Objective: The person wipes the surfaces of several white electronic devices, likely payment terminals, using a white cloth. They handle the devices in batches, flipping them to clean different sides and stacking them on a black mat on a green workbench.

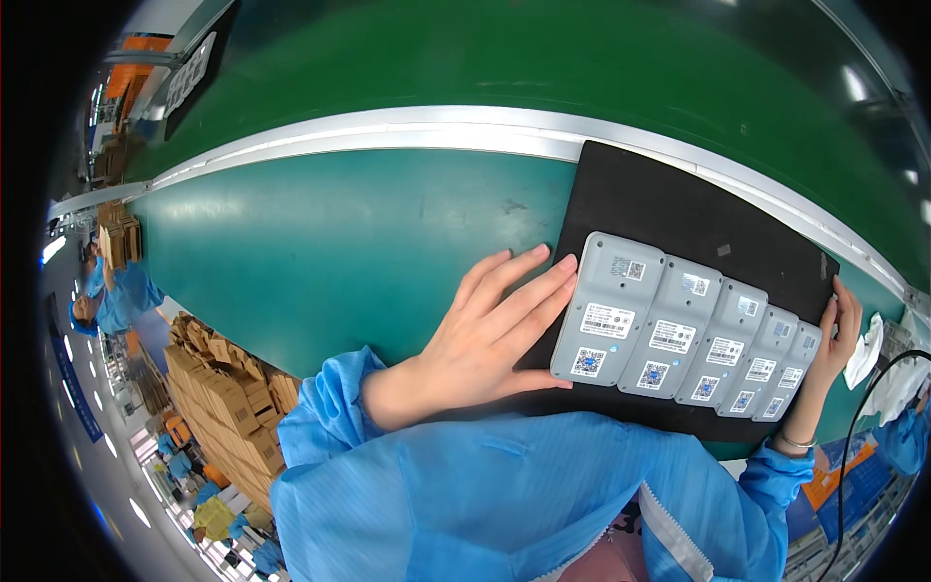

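Observation:
Several grey handheld-sized devices (669,335) lie side by side in a row on a black mat (669,189), their backs up with white labels and square codes. My left hand (475,335) is at the row's left end, fingers stretched and apart, the fingertips and thumb touching the side of the leftmost device. At the other end is my right hand (840,335), its fingers extended along the mat's right edge beside the last device. Its palm side is partly hidden. Neither hand is closed round a device.
The mat lies on a teal bench (339,233) below a pale metal rail (407,126), with a green belt (465,58) beyond. Another device row (189,73) lies far left. Cardboard boxes (228,407) and a person in blue (126,296) are left. A black cable (849,456) hangs right.

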`<state>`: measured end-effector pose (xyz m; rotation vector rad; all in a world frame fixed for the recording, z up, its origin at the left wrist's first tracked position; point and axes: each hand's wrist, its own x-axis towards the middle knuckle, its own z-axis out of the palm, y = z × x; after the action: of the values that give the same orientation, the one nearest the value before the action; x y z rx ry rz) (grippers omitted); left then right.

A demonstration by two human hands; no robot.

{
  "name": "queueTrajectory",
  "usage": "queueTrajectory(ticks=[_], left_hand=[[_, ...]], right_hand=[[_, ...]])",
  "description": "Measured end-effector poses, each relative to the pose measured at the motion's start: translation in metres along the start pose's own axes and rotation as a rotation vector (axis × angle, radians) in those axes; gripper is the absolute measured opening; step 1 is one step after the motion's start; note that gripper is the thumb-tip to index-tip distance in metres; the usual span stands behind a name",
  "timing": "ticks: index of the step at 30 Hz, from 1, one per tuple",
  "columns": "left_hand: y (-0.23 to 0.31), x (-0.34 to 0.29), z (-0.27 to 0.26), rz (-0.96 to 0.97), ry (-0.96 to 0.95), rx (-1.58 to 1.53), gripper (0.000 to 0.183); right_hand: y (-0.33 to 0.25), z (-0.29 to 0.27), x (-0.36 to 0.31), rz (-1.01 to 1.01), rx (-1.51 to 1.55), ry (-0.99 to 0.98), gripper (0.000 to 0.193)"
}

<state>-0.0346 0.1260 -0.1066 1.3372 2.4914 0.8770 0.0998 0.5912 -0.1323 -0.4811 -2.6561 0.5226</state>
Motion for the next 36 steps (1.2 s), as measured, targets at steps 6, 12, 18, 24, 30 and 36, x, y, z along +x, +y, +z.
queueTrajectory(ticks=[6,12,18,24,30,36], left_hand=[[0.002,-0.001,-0.003,0.030,0.016,-0.071,0.098],[-0.015,0.002,-0.007,0.061,-0.094,-0.048,0.078],[-0.019,0.013,-0.004,-0.184,0.319,-0.265,0.033],[-0.033,0.015,-0.014,-0.431,0.382,-0.200,0.019],[-0.043,0.013,-0.012,-0.412,0.460,-0.120,0.029],[-0.017,0.027,0.015,-0.349,0.479,-0.083,0.008]], right_hand=[[-0.017,0.003,0.003,0.027,-0.037,0.056,0.026],[-0.004,0.003,0.002,-0.008,-0.096,0.060,0.026],[-0.009,0.006,0.005,-0.017,-0.046,0.051,0.026],[-0.008,0.001,0.006,-0.052,0.034,0.009,0.023],[-0.002,-0.011,0.017,-0.127,0.251,-0.044,0.022],[0.014,-0.021,0.015,-0.109,0.473,0.013,0.020]])
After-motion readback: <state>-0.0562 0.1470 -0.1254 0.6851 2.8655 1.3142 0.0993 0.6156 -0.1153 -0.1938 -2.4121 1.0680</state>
